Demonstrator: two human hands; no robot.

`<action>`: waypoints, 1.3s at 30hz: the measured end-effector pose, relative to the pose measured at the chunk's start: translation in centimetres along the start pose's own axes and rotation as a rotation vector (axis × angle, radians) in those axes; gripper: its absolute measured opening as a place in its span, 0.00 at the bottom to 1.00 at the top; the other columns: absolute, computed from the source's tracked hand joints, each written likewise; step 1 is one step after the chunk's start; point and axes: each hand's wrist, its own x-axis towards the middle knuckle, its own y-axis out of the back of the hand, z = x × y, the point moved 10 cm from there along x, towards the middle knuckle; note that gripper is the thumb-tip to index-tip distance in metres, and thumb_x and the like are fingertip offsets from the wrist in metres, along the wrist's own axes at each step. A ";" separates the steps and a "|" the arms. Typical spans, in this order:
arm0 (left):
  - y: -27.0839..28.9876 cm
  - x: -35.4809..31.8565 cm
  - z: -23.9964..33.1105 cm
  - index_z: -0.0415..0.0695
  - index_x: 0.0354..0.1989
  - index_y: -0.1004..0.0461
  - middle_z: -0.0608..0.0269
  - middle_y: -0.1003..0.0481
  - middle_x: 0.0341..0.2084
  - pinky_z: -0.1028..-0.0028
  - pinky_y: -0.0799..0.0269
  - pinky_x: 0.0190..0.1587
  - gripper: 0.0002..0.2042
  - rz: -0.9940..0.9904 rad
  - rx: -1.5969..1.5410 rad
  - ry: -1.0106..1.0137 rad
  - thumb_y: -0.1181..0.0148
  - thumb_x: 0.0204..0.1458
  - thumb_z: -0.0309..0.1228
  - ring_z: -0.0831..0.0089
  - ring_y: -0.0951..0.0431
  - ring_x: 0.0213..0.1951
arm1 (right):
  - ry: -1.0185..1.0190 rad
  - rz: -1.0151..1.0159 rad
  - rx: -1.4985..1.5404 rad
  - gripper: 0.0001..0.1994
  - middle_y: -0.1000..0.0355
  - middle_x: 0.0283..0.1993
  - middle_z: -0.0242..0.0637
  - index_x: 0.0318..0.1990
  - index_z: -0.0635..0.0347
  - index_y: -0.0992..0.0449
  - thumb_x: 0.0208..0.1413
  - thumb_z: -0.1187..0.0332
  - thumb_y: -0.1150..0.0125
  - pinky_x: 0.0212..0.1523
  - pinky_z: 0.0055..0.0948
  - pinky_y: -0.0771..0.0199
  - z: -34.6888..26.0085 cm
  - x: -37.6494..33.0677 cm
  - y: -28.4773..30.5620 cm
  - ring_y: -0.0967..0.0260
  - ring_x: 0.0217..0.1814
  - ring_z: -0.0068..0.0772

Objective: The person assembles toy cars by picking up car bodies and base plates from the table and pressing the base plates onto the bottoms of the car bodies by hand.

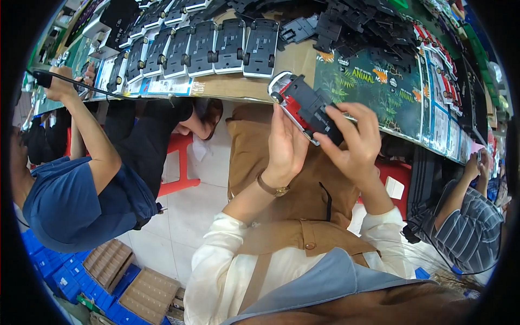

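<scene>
Just off the table's near edge, a toy car (287, 97) is held upside down and slanted, its white body and red inside showing along one side. A black plastic chassis (314, 108) lies over its underside; I cannot tell whether it sits fully in place. My left hand (287, 143) supports the car's body from the left and below, fingers closed against it. On the other side my right hand (355, 135) grips the chassis end between thumb and fingers. Some of the fingers are hidden behind the car.
Rows of upturned white toy cars with black undersides (203, 49) stand at the back left. A heap of loose black chassis (374, 27) lies at the back right. Red parts (447, 81) line the table's right side. Co-workers sit left and right; cardboard trays (146, 295) stack lower left.
</scene>
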 end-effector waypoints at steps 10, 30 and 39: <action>-0.2 -0.5 -1.4 0.42 0.57 0.41 0.56 0.33 0.50 0.65 0.42 0.58 0.25 -0.016 0.089 -0.016 0.74 0.62 0.47 0.65 0.34 0.53 | -0.096 0.016 -0.021 0.21 0.32 0.41 0.42 0.42 0.60 0.24 0.35 0.67 0.30 0.43 0.38 0.32 0.5 -2.0 -1.1 0.34 0.44 0.46; -0.6 0.3 -1.2 0.44 0.58 0.46 0.60 0.32 0.46 0.70 0.36 0.53 0.20 -0.025 0.278 -0.042 0.54 0.55 0.25 0.72 0.31 0.48 | -0.196 -0.027 0.123 0.16 0.32 0.45 0.41 0.41 0.60 0.26 0.42 0.71 0.36 0.40 0.33 0.30 2.0 -1.8 -1.5 0.33 0.42 0.42; -1.0 0.7 2.7 0.39 0.55 0.42 0.54 0.30 0.45 0.70 0.32 0.51 0.19 -0.049 0.425 -0.177 0.52 0.55 0.24 0.69 0.28 0.47 | -0.215 -0.125 0.314 0.21 0.36 0.53 0.48 0.51 0.59 0.31 0.47 0.71 0.41 0.53 0.39 0.38 1.7 -1.3 -2.7 0.38 0.54 0.52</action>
